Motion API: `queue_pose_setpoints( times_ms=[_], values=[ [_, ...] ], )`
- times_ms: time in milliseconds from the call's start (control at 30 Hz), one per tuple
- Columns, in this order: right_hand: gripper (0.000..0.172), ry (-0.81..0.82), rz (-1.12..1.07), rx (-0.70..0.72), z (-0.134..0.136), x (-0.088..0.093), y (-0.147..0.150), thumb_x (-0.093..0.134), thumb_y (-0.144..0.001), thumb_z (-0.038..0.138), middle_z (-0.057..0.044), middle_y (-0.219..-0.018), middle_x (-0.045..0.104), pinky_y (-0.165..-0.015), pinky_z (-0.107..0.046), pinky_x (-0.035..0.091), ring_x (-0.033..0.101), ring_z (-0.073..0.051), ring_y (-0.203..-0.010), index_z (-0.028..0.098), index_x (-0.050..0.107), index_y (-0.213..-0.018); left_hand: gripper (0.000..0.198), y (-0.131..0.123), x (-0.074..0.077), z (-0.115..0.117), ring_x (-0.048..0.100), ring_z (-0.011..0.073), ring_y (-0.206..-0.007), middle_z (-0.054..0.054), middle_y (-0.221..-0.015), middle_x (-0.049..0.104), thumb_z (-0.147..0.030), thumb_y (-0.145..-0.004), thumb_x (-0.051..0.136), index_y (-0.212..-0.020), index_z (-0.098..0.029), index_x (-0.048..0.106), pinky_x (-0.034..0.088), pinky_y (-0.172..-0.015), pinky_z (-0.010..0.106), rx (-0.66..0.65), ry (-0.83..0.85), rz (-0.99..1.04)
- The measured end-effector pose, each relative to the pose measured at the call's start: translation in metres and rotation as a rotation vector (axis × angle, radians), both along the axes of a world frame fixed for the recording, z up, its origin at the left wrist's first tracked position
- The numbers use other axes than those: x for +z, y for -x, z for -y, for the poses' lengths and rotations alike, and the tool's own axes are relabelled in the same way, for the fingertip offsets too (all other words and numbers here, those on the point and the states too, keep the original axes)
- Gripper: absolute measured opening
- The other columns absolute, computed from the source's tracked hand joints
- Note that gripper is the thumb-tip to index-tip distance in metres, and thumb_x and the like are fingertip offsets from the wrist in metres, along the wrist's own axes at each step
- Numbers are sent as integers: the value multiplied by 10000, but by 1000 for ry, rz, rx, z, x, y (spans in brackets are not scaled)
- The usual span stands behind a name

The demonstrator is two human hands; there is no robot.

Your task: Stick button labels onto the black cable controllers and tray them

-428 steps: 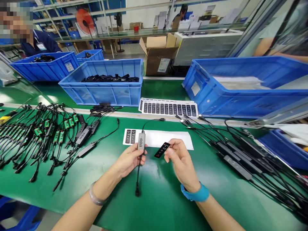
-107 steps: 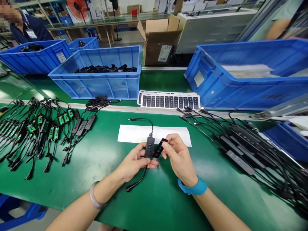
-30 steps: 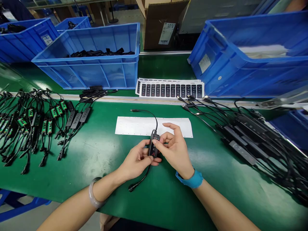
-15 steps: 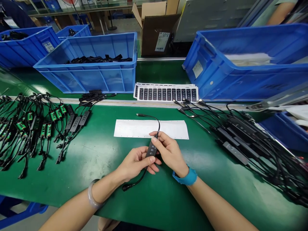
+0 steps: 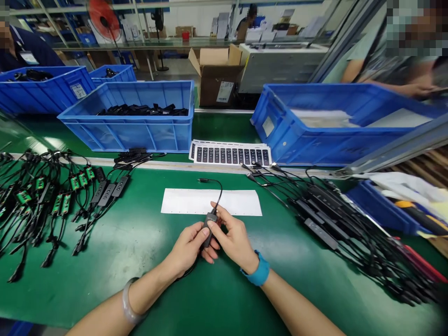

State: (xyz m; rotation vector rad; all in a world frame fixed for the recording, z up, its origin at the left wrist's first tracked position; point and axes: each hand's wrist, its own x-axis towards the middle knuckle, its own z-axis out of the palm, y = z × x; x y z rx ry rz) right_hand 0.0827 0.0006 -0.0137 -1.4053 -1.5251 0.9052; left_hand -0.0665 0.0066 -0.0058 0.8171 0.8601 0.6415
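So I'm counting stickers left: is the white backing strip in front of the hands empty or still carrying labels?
Empty: the white backing strip lies flat and bare, with no black labels on it.

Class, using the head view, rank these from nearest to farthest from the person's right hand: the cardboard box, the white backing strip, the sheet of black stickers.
1. White backing strip, just beyond the right hand.
2. Sheet of black stickers, farther back, centre.
3. Cardboard box, far back.

The left hand and right hand cover most of the controller, so its buttons are hidden. At three o'clock, the cable pile blurs toward the edge.
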Motion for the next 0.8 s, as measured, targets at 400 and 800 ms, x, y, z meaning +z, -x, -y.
queue_pose_setpoints(
  times_ms=[400,800],
  values=[
    [450,-76,878,-77,-43,-3,-28,696,-833,394,-213,-1295,590,-988,-517,432,526,-383,-1202,150,659,-1209,473,28,26,-26,666,197,-877,59,-1056,719,-385,-736,796,-1147,-189,666,544,-808,315,544,-115,83],
    [455,-537,920,-691,-152,160,-217,453,-961,157,-249,-1332,538,-1045,-408,359,498,-253,-1220,19,414,-1392,673,23,9,-24,698,258,-891,69,-949,751,-479,-579,876,-1107,-179,586,599,-796,382,344,-47,-97]
  ],
)
